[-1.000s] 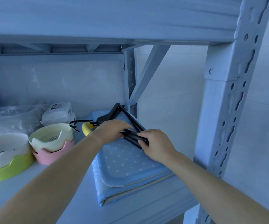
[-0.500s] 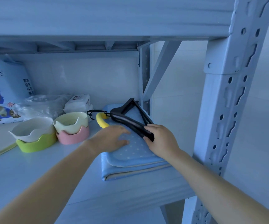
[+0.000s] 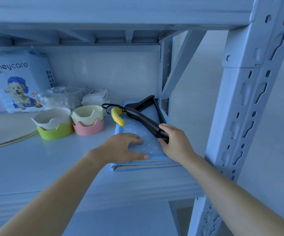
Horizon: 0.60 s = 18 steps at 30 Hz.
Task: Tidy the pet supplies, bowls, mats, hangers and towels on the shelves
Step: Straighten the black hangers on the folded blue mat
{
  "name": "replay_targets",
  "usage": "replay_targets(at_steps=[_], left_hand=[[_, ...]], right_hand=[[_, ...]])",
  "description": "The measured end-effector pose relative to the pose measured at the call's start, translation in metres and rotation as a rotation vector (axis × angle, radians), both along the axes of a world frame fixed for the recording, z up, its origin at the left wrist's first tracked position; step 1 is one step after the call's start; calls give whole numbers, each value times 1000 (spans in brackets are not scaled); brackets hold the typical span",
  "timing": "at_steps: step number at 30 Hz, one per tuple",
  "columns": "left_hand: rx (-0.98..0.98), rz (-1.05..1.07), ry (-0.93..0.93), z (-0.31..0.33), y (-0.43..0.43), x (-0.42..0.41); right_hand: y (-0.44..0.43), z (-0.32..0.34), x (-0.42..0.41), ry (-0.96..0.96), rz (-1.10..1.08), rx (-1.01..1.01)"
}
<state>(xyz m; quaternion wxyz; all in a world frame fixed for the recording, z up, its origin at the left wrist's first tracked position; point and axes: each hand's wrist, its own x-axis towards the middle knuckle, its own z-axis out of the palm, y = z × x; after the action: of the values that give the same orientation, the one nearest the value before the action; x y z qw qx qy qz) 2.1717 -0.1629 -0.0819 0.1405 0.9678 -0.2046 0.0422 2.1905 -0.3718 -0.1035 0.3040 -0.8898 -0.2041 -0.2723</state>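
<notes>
A folded blue dotted mat lies at the right end of the shelf. Black hangers rest on top of it, with a yellow hanger partly under them. My right hand grips the near end of the black hangers. My left hand lies flat on the mat's front left part, fingers spread, holding nothing. Left of the mat stand a cream bowl in a pink base and a white bowl in a green base.
A pet pad pack with a dog picture stands at the back left, beside a clear plastic bag and a white wipes pack. A cream mat lies at the far left. The rack's upright post stands right of the mat.
My left hand let go of the hangers and came down flat on the mat. My right hand stayed on the hangers. The view drew back and left, showing the pet pad pack.
</notes>
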Motion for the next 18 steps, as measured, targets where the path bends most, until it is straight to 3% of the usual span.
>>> replay_targets(at_steps=[11, 18], left_hand=[[-17, 70, -69, -9, -4, 7], [-71, 99, -35, -12, -4, 29]], right_hand=[[0, 0, 13, 105, 9, -45], [5, -7, 18, 2, -121, -111]])
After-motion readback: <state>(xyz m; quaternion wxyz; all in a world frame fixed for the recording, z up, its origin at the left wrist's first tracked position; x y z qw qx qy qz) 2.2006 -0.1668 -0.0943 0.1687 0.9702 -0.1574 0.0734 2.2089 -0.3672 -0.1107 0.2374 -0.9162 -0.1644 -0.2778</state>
